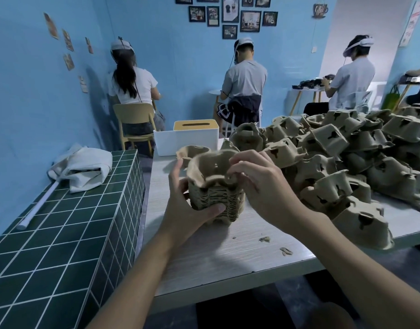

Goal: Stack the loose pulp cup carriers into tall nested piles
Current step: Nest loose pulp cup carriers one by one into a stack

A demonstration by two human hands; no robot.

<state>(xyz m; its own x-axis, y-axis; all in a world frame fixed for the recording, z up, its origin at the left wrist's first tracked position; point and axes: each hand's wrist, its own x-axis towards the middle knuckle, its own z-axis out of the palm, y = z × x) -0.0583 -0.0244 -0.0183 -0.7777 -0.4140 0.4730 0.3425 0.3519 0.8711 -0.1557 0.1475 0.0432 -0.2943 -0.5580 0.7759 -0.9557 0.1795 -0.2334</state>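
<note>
1. Tiled counter point(61, 245): dark green with white grout, far left. Its near end is cut off by the frame edge.
2. White cloth bundle point(83, 167): crumpled on the counter's far end; what it is cannot be made out.
3. White tube point(38, 208): lies slantwise on the tiles, upper end hidden under the bundle.
4. Table point(228, 257): pale wood-grain top beside the counter, right part buried under stock.
5. Left hand point(187, 210): grips the nested stack point(216, 193) from its left side. The thumb lies across the lower front; the fingers are mostly hidden behind.
6. Nested stack: many brown pulp cup carriers, upright, over the table's middle. Whether its base touches the top cannot be told.
7. Top carrier point(211, 165): seated on the stack with its cups facing up.
8. Right hand point(259, 184): curled fingers pinch the top carrier's right rim; the fingertips are partly tucked out of sight.
9. Single carrier point(192, 151): behind the stack, half hidden by it.
10. White bin point(171, 142) and tissue box point(196, 129): at the table's far edge.
11. Pulp scraps point(264, 239): a few on the table, near the right forearm.
12. Loose heap point(346, 157): carriers mostly upside down, jumbled and overlapping, running off the right edge.
13. Background: three seated people point(244, 79) with backs turned; a fourth person is cut off at the far right.
</note>
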